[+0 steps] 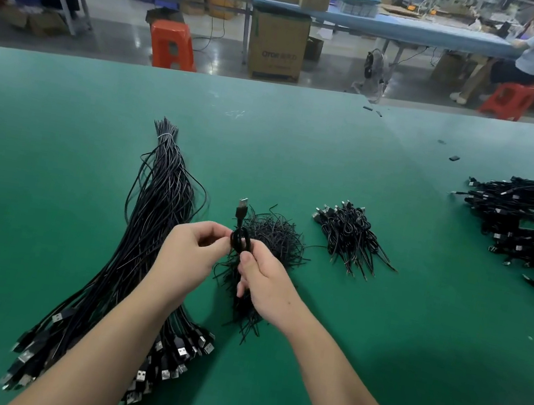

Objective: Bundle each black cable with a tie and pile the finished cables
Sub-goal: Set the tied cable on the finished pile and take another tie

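Two hands are seen over a green table (pixel 55 170), both busy with one coiled cable (pixel 240 240). Toward the left, a long sheaf of loose cables (pixel 155 220) is laid from mid-table down to the near edge, tied at its far tip; its plugs are fanned at the near end, and some are blurred or hidden under the left forearm. The left hand (pixel 190 253) is curled, thumb and fingertips pinching the coil's left side. The coil is held above the table's middle, its USB plug (pixel 242 209) standing upright above it. The right hand (pixel 262 285) is clenched round the coil's lower part, thumb pressed against it; whether a tie is held there cannot be made out. Beneath and beyond the hands a heap of ties (pixel 274 238) is spread, its near part covered by the right hand. Just right of it a small pile of bundled cables (pixel 347 235) is set, apart from the ties. Open green surface is left behind these, up to the far edge, and between the small pile and a larger pile (pixel 527 213) at the right edge, which is cut off by the frame. A few small dark bits (pixel 454 158) are scattered near the far right corner; what they are cannot be told. No containers are used on the table.
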The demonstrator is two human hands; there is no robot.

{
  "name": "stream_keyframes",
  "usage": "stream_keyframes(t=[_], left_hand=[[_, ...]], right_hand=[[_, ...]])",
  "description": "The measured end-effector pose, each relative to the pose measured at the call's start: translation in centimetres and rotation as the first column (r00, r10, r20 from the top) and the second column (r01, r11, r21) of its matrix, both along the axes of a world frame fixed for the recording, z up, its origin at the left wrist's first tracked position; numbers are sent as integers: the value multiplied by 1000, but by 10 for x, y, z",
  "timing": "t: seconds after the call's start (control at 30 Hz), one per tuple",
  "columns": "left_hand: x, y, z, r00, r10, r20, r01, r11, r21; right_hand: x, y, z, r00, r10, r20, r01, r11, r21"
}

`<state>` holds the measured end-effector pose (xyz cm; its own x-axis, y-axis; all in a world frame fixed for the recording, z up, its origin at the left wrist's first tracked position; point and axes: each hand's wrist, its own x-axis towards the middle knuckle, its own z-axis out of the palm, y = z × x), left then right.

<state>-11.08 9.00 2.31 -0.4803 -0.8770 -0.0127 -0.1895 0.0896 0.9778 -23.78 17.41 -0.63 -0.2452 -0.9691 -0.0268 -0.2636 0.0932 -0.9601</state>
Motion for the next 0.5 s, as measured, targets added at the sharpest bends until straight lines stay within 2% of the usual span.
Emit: stream_keyframes(t=[0.17, 0.27, 0.33, 0.37, 0.4, 0.47, 0.5], left_hand=[[0, 5, -2, 995, -51, 86, 54, 998, -29], [-2, 6, -4, 986, -27, 165, 50, 989, -136], [-2, 9, -3, 970, 28, 240, 43, 957, -287], [-1, 11, -2, 951, 80, 300, 57, 905, -421], [0, 13, -2, 924, 142, 355, 98, 811, -577], [2, 14, -4, 900, 227, 371, 211, 516, -830], [3, 12, -5, 911, 214, 353, 263, 358, -896]], right_hand=[[-2, -1, -6, 994, -23, 103, 27, 999, -37], [-1, -3, -5, 987, -77, 140, 82, 996, -28], [-1, -4, -2, 981, -104, 164, 108, 994, -10], [-2, -4, -1, 977, -117, 178, 119, 993, -2], [-3, -4, 0, 973, -131, 190, 132, 991, 9], [-5, -4, 2, 963, -153, 222, 147, 988, 44], [-7, -4, 5, 958, -154, 241, 140, 988, 72]])
